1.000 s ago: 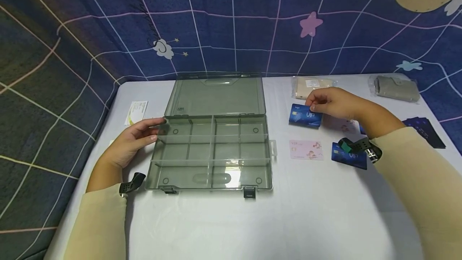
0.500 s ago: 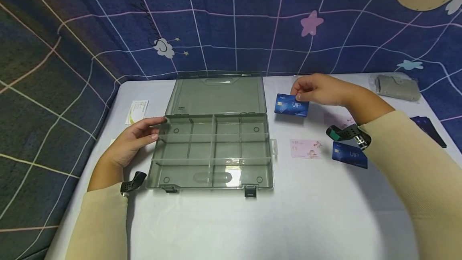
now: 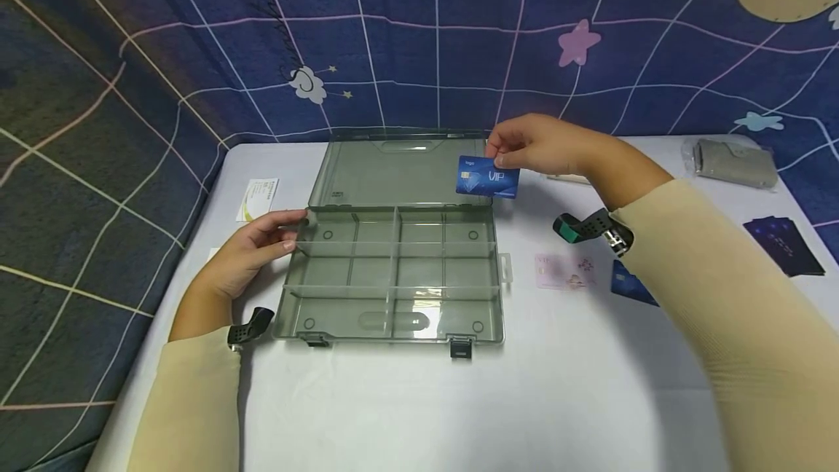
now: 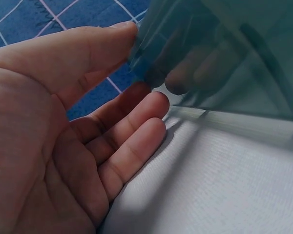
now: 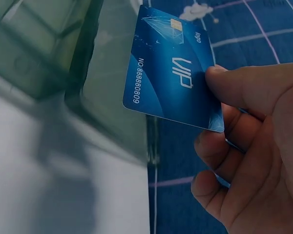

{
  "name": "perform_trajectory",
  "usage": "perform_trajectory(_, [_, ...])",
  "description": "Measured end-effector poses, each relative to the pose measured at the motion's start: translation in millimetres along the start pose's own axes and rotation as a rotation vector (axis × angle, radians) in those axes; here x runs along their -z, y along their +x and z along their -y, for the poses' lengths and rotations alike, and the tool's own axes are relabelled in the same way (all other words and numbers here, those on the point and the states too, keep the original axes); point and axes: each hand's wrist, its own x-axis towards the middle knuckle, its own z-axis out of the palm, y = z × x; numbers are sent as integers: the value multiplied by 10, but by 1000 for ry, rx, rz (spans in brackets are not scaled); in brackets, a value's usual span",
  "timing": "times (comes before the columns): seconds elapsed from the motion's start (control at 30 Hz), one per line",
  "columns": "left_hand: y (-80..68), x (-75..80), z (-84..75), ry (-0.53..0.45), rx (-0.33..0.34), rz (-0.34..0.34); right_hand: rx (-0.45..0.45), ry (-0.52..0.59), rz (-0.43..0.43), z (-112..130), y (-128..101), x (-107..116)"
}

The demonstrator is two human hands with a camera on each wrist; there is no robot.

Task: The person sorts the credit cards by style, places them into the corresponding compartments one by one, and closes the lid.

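A blue VIP card (image 3: 486, 177) is pinched by its edge between the thumb and fingers of my right hand (image 3: 547, 144). In the head view the card overlaps the right part of the raised lid (image 3: 393, 173) of a grey-green see-through divided box (image 3: 396, 268). The right wrist view shows the card's face (image 5: 161, 80), with a chip and a number. My left hand (image 3: 242, 261) touches the box's upper left corner with its fingertips. In the left wrist view its fingers (image 4: 136, 146) lie loosely beside the box wall (image 4: 224, 73), close over the white cloth.
Right of the box lie a pink card (image 3: 565, 272) and another blue card (image 3: 631, 284), partly under my sleeve. A wrapped grey wallet-like item (image 3: 734, 162) and dark cards (image 3: 783, 246) lie further right. A white card (image 3: 260, 199) lies left; a patterned curtain (image 3: 406, 42) hangs behind.
My right hand has lifted the blue VIP card off the right side of the table and carried it left to the box lid. My left hand has stayed at the box corner.
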Motion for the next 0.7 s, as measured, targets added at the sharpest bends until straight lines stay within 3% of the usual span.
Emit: perform_trajectory(0.7, [-3, -16, 36, 23, -39, -27, 230, 4, 58, 754, 645, -452])
